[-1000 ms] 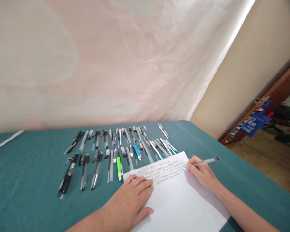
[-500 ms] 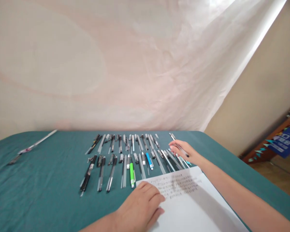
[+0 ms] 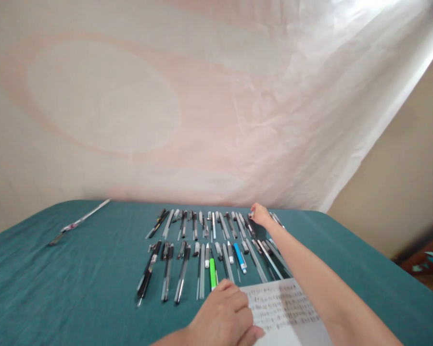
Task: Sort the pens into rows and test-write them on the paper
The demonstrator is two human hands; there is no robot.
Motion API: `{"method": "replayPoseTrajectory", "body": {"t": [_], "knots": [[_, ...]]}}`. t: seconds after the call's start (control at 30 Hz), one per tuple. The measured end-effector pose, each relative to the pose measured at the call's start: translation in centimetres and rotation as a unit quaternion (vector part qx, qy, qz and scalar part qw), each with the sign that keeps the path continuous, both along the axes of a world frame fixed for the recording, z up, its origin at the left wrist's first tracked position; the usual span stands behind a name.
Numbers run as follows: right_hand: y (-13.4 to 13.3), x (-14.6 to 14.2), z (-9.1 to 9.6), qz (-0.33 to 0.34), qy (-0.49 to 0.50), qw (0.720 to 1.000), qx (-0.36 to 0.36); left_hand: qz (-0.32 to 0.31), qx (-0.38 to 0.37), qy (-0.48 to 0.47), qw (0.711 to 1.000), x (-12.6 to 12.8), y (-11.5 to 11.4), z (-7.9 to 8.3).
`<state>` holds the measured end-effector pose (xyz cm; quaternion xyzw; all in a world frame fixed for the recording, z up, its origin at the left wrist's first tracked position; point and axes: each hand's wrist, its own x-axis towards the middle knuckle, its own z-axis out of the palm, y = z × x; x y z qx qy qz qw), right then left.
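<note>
My left hand (image 3: 225, 315) lies over the left edge of a handwritten white sheet (image 3: 283, 307), its fingers loosely bent and holding nothing. At the right part of the back row of pens, my right hand (image 3: 261, 215) is closed in a pinch at the upper end of a dark pen (image 3: 251, 228). The fingertips partly hide that end. Two rows of pens, caps and clear barrels lie around the hands. In the front row are a bright green pen (image 3: 212, 274), partly behind my left hand, and a blue pen (image 3: 239, 257).
A long thin pale rod (image 3: 86, 216) lies at the far left of the green tablecloth (image 3: 94, 283). Several slim pens (image 3: 277, 219) lie right of my right wrist. A pale curtain (image 3: 202, 120) hangs behind the table.
My right hand has moved forward and left with the pen, from above the front row to the back row. My left hand stays on the sheet; the whole view has shifted.
</note>
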<state>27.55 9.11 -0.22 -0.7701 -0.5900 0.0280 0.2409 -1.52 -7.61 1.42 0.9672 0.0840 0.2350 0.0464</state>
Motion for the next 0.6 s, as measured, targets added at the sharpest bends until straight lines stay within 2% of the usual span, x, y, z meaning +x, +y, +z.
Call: {"method": "replayPoseTrajectory", "body": {"t": [0.13,0.2,0.33,0.43,0.53,0.6], "knots": [[-1.4,0.6,0.5,0.011,0.003,1.0,0.02,-0.011,-0.023,-0.023,0.999,-0.1,-0.1,0.2],[-2.6,0.5,1.3,0.03,0.013,0.999,0.032,-0.007,-0.059,-0.03,0.998,-0.2,-0.4,0.5],[-6.4,-1.7,3.3,0.093,0.048,0.993,0.054,0.034,-0.212,-0.06,0.975,-0.6,-0.9,0.8],[-11.1,-5.4,5.0,0.18,0.12,0.972,0.088,0.074,-0.361,-0.123,0.922,-0.5,-1.2,0.8],[-16.5,-9.4,6.5,0.229,0.12,0.963,0.079,0.092,-0.498,-0.217,0.834,0.0,-1.5,0.6],[-19.5,-11.3,6.9,0.249,0.093,0.96,0.087,0.075,-0.564,-0.264,0.779,0.3,-1.7,0.6]]}}
